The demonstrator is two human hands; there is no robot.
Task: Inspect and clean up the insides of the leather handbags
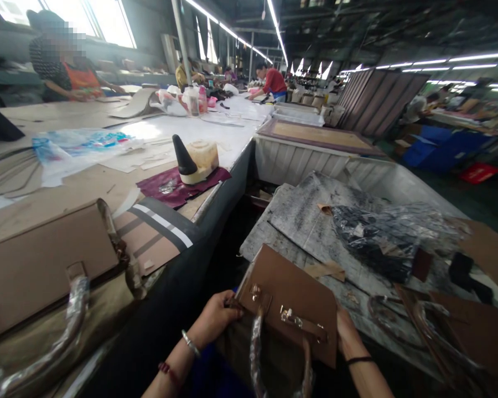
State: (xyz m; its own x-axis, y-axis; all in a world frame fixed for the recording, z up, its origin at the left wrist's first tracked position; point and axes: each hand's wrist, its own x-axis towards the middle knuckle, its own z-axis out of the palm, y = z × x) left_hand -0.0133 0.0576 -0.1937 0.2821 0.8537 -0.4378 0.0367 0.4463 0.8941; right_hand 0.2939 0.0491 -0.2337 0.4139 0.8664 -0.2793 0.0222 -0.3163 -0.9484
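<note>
A brown handbag (288, 301) with metal fittings and plastic-wrapped handles is held between my two hands, tilted with its handles towards me. My left hand (219, 316) pinches the bag's left side, thumb and fingers closed near a small strap. On the opposite edge, my right hand (348, 331) grips the side, its fingers mostly hidden behind the bag. Another, taupe handbag (50, 265) with wrapped handles lies on the table to the left. More brown bag pieces (465, 331) with wrapped handles rest at the lower right.
On the left table (108, 207) stand a glue pot with a black cone (185, 160) on maroon material (178, 188) and striped panels (153, 235). A grey bin (307, 157) and crumpled plastic (377, 237) lie to the right. Co-workers (271, 82) are further back.
</note>
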